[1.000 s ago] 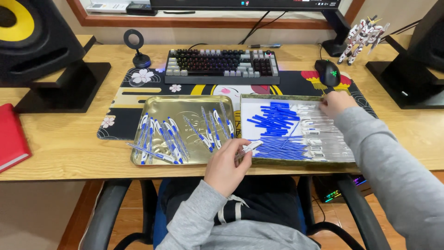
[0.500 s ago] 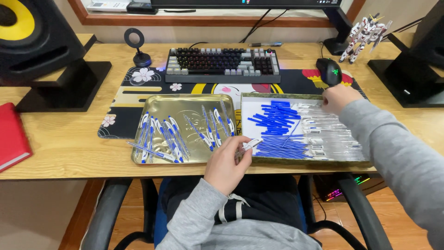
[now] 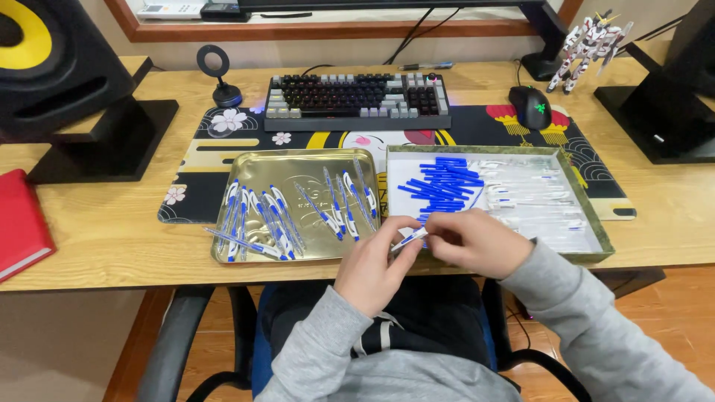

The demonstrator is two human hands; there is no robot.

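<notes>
A wooden desk (image 3: pixel 112 223) fills the head view, with a patterned desk mat (image 3: pixel 477 126) under a mechanical keyboard (image 3: pixel 357 100) at twelve o'clock, a black mouse (image 3: pixel 530 106) at one o'clock, and a red notebook (image 3: pixel 21 223) at nine. A gold metal tray (image 3: pixel 298 167) holds finished blue-and-white pens; just beside it, at its three o'clock, a shallow box (image 3: pixel 588 216) carries blue caps (image 3: pixel 443 186) and clear barrels (image 3: pixel 536 197). At the desk's near edge the left hand (image 3: pixel 372 268) and right hand (image 3: pixel 477 242) meet, both sets of fingers pinched on one pen (image 3: pixel 410 239) between them. It looks light, stiff and smooth, likely slippery, best gripped at mid-barrel.
</notes>
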